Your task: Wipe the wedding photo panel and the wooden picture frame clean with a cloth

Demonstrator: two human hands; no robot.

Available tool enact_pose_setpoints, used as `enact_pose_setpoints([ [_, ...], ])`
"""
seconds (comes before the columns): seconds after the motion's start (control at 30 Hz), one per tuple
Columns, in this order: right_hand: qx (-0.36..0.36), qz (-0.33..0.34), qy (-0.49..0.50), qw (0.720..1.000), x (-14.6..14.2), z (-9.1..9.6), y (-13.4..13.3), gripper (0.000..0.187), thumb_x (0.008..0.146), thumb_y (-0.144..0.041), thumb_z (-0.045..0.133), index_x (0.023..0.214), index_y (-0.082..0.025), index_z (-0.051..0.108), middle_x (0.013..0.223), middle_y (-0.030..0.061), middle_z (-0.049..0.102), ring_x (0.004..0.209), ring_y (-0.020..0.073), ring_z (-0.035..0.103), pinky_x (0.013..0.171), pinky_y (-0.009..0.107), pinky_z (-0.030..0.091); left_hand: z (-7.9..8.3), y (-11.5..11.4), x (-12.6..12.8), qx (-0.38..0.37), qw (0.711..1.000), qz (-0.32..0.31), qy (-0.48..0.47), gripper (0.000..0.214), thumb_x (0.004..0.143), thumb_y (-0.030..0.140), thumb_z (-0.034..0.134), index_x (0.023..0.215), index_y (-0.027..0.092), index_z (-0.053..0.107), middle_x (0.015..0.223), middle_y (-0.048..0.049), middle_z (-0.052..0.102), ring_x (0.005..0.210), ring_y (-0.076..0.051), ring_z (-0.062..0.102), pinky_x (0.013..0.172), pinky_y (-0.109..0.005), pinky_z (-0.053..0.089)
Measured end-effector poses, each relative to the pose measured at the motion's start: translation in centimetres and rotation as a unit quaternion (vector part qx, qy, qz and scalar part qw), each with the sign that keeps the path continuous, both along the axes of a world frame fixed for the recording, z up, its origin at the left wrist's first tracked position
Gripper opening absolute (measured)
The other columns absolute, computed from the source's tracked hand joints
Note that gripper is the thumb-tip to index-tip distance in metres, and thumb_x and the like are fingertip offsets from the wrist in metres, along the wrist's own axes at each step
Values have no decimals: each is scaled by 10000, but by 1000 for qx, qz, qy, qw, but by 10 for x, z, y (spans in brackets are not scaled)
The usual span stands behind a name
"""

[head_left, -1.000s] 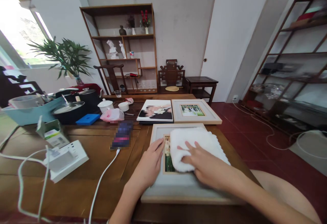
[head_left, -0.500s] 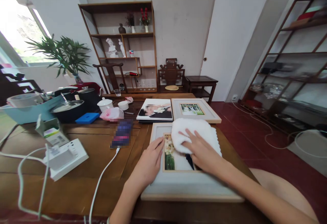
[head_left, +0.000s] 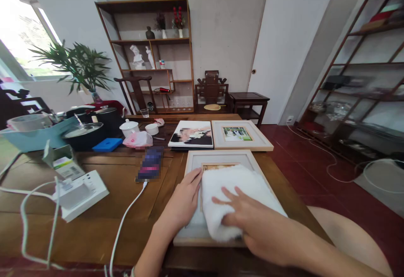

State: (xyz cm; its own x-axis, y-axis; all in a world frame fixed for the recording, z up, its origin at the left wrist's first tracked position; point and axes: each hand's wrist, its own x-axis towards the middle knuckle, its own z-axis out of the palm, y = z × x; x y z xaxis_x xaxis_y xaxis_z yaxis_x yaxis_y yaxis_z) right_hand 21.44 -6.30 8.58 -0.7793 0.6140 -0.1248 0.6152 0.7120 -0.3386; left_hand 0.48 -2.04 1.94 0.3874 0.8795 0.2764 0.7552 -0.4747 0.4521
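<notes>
A light wooden picture frame (head_left: 179, 241) lies flat on the table in front of me. My left hand (head_left: 187, 193) rests along its left side, fingers stretched out and the tips touching the inner border. On the frame's front is a thick white fluffy cloth (head_left: 255, 186), folded over, covering most of the photo; only a strip of the inner wooden border (head_left: 221, 166) shows at the top. My right hand (head_left: 244, 214) presses the cloth from above, some fingers spread and one curled into it. The thumb of my left hand is hidden.
Behind lie a second framed photo (head_left: 265, 145) and a white-edged photo panel (head_left: 191, 134). Leftward are a phone (head_left: 150, 163) on a white cable (head_left: 126, 218), a white box (head_left: 83, 195), a blue box (head_left: 107, 144), a lidded white bowl (head_left: 128, 127) and a dark pan (head_left: 83, 134).
My right hand has moved the white cloth toward me and slightly left, from the frame's upper part to its lower part. My left hand has stayed at the frame's left side.
</notes>
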Motion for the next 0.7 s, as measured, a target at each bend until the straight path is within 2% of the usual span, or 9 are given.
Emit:
enact_pose_setpoints([
  [0.13,-82,38,-35,995,6,16,-23,618,595,13,441,1149,-213,593,1401,35,394,1309,292,271,1073,467,226,4,-1,1,-9,1000,6,13,440,899,160,301,1325,142,412,1399,-109,398,1294,-207,360,1091,-392,291],
  [0.2,-82,20,-23,996,10,14,-23,679,573,28,413,1182,-233,563,1419,17,364,1321,266,248,1077,447,230,4,-1,1,-10,1000,4,15,443,898,161,303,1328,149,408,1403,-106,393,1297,-208,356,1090,-395,290],
  [0.27,-47,-15,2,999,12,4,-16,712,543,45,374,1178,-223,555,1445,9,314,1345,239,169,1093,450,185,3,0,0,-9,1000,0,11,445,896,159,304,1329,155,406,1402,-106,395,1296,-211,356,1089,-404,289],
  [0.4,56,-77,14,995,12,-20,17,696,547,57,370,1184,-169,538,1477,47,235,1358,274,58,1091,519,107,0,-1,-2,-15,1000,-6,-13,428,925,224,297,1342,189,386,1415,-91,376,1304,-209,341,1084,-418,290],
  [0.53,149,-157,-14,976,-4,-25,65,733,602,57,383,1293,-182,438,1501,67,137,1345,363,16,1024,640,111,5,-5,-1,-41,998,1,-54,450,951,326,253,1390,232,290,1480,-42,256,1349,-195,251,1108,-412,234],
  [0.63,174,-154,-43,972,-24,-22,93,664,640,50,409,1262,-171,479,1507,66,115,1330,415,-11,991,682,99,11,-8,1,-45,995,11,-84,506,947,382,254,1424,226,187,1506,-30,177,1376,-191,162,1131,-398,156],
  [0.7,165,-132,-57,976,-37,-20,99,597,648,39,435,1200,-161,543,1505,59,130,1320,439,-24,982,699,79,12,-9,1,-45,994,15,-103,550,943,405,256,1438,216,110,1519,-33,113,1386,-197,108,1135,-400,119],
])
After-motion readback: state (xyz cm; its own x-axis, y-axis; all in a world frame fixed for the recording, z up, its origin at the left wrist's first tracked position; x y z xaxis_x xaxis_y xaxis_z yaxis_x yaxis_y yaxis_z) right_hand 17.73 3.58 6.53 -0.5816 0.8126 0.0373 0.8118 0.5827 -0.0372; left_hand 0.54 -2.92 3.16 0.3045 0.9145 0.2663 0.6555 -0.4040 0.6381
